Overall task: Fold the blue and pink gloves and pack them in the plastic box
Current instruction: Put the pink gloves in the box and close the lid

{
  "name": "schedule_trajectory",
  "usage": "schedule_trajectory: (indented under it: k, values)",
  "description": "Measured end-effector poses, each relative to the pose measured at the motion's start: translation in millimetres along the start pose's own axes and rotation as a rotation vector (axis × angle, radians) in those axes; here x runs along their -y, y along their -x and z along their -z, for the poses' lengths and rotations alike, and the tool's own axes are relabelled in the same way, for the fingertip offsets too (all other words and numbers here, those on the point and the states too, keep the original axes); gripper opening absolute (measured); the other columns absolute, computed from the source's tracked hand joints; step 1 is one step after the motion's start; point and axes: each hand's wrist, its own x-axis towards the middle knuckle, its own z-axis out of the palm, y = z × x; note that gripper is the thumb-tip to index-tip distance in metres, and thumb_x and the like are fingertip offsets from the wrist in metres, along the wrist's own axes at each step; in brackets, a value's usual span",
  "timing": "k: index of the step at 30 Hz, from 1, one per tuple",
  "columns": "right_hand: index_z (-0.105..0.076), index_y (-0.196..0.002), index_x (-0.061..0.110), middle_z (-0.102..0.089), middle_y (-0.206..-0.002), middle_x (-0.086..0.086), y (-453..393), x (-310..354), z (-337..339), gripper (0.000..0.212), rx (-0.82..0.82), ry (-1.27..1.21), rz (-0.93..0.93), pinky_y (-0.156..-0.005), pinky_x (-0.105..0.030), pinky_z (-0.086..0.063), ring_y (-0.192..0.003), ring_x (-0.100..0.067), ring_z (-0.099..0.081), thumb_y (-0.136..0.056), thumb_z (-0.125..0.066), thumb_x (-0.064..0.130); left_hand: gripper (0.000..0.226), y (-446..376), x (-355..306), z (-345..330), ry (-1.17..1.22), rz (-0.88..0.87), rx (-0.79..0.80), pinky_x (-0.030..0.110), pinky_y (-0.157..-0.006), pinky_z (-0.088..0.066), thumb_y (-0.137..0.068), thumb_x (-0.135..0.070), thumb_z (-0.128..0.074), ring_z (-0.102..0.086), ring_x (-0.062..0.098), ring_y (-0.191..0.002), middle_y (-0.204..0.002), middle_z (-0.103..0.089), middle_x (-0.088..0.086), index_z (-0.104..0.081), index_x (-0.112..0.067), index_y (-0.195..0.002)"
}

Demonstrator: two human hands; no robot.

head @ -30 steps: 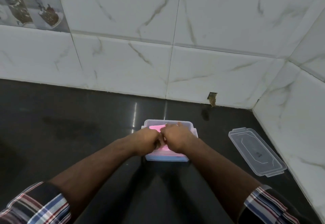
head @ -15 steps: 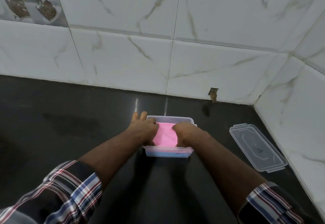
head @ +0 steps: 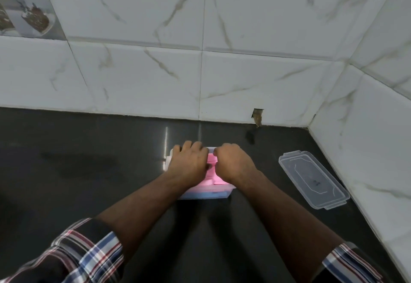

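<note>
Now: hands 2 (left hand (head: 188, 164), right hand (head: 233, 163)) | plastic box (head: 204, 195) 1 | lid (head: 312, 179) 1

1. The desk (head: 89, 171) is seen as glossy black, with pale streaks of reflected light at its far middle.
2. White tiles with grey-brown marble veining are shown on the wall (head: 244, 38).
3. A picture tile (head: 24, 7) at the far left is printed in greys and browns.
4. The pink glove (head: 212, 171) is seen on top in the clear plastic box (head: 204, 195); a blue layer (head: 200, 193) shows beneath it.
5. The lid (head: 312, 179) at the right is colourless and transparent.
6. The sleeves (head: 89, 253) are checked in dark blue, red and white.
</note>
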Motion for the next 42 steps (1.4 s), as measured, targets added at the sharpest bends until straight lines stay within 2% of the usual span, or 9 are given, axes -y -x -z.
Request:
schedule_trajectory:
  k: [4,8,14,19,28,32,36,39,42]
  values:
    - [-0.068,-0.102,0.013,-0.062,-0.102,-0.007,16.2,-32.4,0.4,0.018,-0.057,-0.085,-0.048,-0.082,-0.033,-0.05,-0.093,-0.023,-0.06,-0.09,-0.058,0.021,0.046,-8.2,-38.8,-10.8,0.113,-0.11,-0.056,0.04,-0.101,-0.037,-0.091,-0.038,-0.051,-0.051,0.023,-0.126,-0.14,-0.054,0.001,-0.052,-0.02,-0.134]
    - [-0.065,-0.102,0.012,-0.065,-0.104,-0.009,38.5,-80.7,-1.1,0.046,-0.06,-0.144,-0.116,-0.079,-0.038,-0.047,-0.095,-0.029,-0.061,-0.089,-0.028,0.035,0.053,-19.8,-86.2,-9.7,0.14,-0.198,-0.049,0.04,-0.106,-0.036,-0.09,-0.036,-0.055,-0.049,0.023,-0.131,-0.144,-0.051,0.001,-0.048,-0.019,-0.14]
    - [-0.068,-0.101,0.014,-0.067,-0.101,-0.009,73.9,-149.8,-18.1,0.024,-0.01,-0.126,-0.373,-0.083,-0.041,-0.056,-0.096,-0.03,-0.067,-0.088,-0.051,0.025,0.041,-28.1,-151.9,-18.7,0.293,-0.26,0.06,0.048,-0.094,-0.048,-0.092,-0.018,-0.049,-0.059,0.034,-0.114,-0.13,-0.056,0.012,-0.054,-0.008,-0.131]
    - [-0.064,-0.103,0.016,-0.06,-0.104,-0.005,86.7,-166.4,-34.5,0.026,0.063,-0.158,-0.411,-0.085,-0.042,-0.054,-0.096,-0.027,-0.063,-0.085,-0.053,0.032,0.043,-30.9,-173.9,-38.4,0.36,-0.189,0.182,0.049,-0.099,-0.049,-0.091,-0.014,-0.05,-0.059,0.035,-0.116,-0.134,-0.053,0.013,-0.053,-0.006,-0.133]
    - [-0.071,-0.075,0.013,-0.069,-0.077,-0.004,105.6,-178.1,-60.8,0.03,-0.089,-0.339,-0.233,-0.077,-0.038,-0.052,-0.077,-0.022,-0.063,-0.082,-0.047,0.031,0.04,-48.7,-167.6,-52.2,0.478,0.041,0.258,0.049,-0.103,-0.045,-0.086,-0.019,-0.049,-0.054,0.038,-0.119,-0.127,-0.056,0.017,-0.057,-0.005,-0.122]
    - [-0.074,-0.088,0.007,-0.069,-0.092,-0.013,112.7,-208.0,-56.6,0.023,-0.245,-0.313,-0.444,-0.08,-0.036,-0.052,-0.087,-0.031,-0.064,-0.08,-0.057,0.021,0.05,-52.7,-165.9,-53.4,0.469,0.225,0.351,0.05,-0.113,-0.037,-0.09,-0.019,-0.047,-0.045,0.039,-0.133,-0.148,-0.043,0.015,-0.048,-0.011,-0.139]
    - [-0.06,-0.118,0.004,-0.054,-0.119,-0.023,119.6,-223.8,-52.8,0.04,-0.14,-0.392,-0.751,-0.093,-0.041,-0.045,-0.107,-0.042,-0.055,-0.08,-0.059,0.016,0.048,-52.3,-167.0,-52.3,0.521,0.278,0.49,0.044,-0.108,-0.045,-0.094,-0.019,-0.052,-0.054,0.033,-0.127,-0.144,-0.052,0.014,-0.045,-0.009,-0.14]
    - [-0.056,-0.119,0.001,-0.055,-0.121,-0.024,119.0,-229.7,-54.7,0.045,-0.081,-0.55,-0.869,-0.091,-0.039,-0.047,-0.108,-0.042,-0.059,-0.078,-0.061,0.021,0.044,-52.6,-168.0,-49.2,0.539,0.283,0.487,0.039,-0.105,-0.046,-0.095,-0.018,-0.051,-0.057,0.031,-0.124,-0.138,-0.057,0.013,-0.047,-0.008,-0.137]
    - [-0.06,-0.11,0.004,-0.063,-0.111,-0.021,114.6,-234.3,-49.5,0.04,-0.193,-0.641,-0.888,-0.083,-0.038,-0.049,-0.1,-0.038,-0.063,-0.075,-0.063,0.025,0.044,-53.2,-168.2,-40.9,0.535,0.259,0.441,0.038,-0.102,-0.046,-0.093,-0.018,-0.051,-0.057,0.032,-0.122,-0.136,-0.058,0.014,-0.049,-0.007,-0.135]
